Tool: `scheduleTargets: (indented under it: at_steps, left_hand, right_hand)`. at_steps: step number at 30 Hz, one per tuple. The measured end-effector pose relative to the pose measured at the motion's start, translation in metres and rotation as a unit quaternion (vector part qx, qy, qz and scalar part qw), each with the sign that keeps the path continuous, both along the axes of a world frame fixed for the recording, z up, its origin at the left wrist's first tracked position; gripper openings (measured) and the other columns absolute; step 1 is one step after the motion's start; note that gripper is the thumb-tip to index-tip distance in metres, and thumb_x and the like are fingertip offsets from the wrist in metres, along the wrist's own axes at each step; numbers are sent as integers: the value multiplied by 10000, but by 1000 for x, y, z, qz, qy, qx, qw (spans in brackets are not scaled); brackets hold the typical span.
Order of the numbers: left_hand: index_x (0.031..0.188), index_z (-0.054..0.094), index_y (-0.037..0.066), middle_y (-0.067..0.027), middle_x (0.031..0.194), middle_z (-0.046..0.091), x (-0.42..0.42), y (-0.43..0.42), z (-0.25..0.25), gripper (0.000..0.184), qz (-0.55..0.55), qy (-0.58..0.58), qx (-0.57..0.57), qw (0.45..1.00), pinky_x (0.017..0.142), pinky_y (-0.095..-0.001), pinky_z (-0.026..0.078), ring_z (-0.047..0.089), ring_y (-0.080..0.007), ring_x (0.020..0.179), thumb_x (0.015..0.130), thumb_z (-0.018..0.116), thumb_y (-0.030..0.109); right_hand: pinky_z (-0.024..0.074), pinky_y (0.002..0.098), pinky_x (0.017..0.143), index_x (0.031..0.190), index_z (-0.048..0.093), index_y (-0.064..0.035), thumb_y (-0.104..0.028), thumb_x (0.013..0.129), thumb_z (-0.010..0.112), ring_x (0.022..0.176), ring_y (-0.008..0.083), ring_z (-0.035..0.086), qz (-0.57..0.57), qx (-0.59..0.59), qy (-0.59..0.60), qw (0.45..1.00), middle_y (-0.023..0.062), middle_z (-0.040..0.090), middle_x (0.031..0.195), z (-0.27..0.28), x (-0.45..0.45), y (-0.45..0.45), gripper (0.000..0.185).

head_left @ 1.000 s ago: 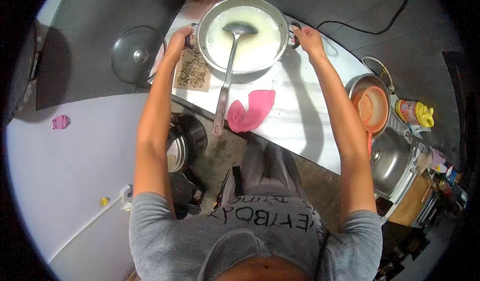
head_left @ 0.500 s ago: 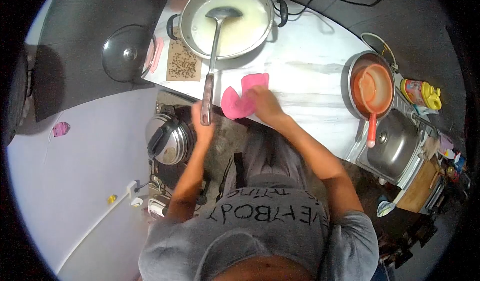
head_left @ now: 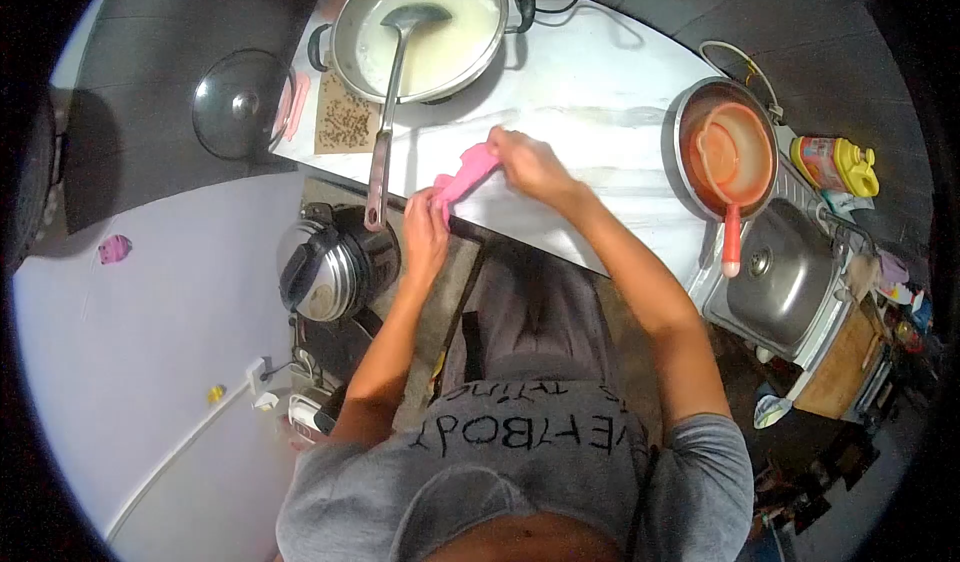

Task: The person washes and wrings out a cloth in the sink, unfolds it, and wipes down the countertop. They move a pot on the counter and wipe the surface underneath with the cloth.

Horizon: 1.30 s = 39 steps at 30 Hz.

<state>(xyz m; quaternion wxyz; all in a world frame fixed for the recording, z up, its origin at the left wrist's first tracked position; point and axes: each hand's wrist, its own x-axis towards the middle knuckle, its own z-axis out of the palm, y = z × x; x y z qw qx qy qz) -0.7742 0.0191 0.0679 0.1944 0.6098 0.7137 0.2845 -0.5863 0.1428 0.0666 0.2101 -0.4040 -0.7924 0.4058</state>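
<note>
A pink cloth (head_left: 470, 170) is stretched between my two hands above the front edge of the white marbled table. My left hand (head_left: 427, 234) pinches its lower left end, close to the end of a spatula handle. The upper right end is gripped by my right hand (head_left: 528, 165), whose fingers are closed. Behind them, a wide two-handled pot (head_left: 345, 62) holds a pale, whitish liquid. A long metal spatula (head_left: 388, 127) rests in it, with its handle leaning over the rim toward me.
Left of the pot lies a brown sheet with dark specks (head_left: 345, 122), beside a glass lid (head_left: 238, 104). A pan (head_left: 690, 152) holding an orange dipper (head_left: 733, 217) stands right, near the sink (head_left: 785, 282) and yellow bottle (head_left: 835, 165). A pressure cooker (head_left: 325, 267) sits below left.
My left hand has moved from beside the spatula handle to take hold of the cloth. The cloth, loosely spread before, is now pulled narrow between both hands. The view has shifted slightly.
</note>
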Motion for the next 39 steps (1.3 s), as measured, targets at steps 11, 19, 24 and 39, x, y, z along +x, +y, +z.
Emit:
scheduleTargets:
  at_steps: [11,19,24,39]
  left_hand:
    - [1134,432,44,-102,865,548,98,120,40,297,-26,-428,-101,898,710,-275,435,532,-155,783,925,466,252]
    - [1085,559,45,-173,922,625,122,175,32,301,-215,-123,-31,968,737,-362,460,606,-326,848,909,470,272]
    - [1059,600,51,-186,922,627,126,207,36,327,-203,-141,-26,969,735,-367,459,605,-336,846,930,425,294]
    - [989,591,31,-159,997,597,154,257,26,346,-107,-35,225,968,842,-403,424,539,-344,954,688,461,-82]
  right_hand:
    - [446,352,640,979,500,-38,-144,811,609,688,244,574,-19,63,-53,996,97,546,696,65,130,66,227]
    - [450,438,667,899,615,-78,-128,796,575,774,377,590,-104,62,-219,968,190,618,796,60,169,103,121]
    - [452,444,663,896,636,-95,-149,815,561,747,389,584,-128,74,-238,960,193,613,758,67,182,123,123]
    - [441,403,696,932,645,-98,-233,816,599,779,327,554,-215,285,-145,923,131,610,802,47,177,162,184]
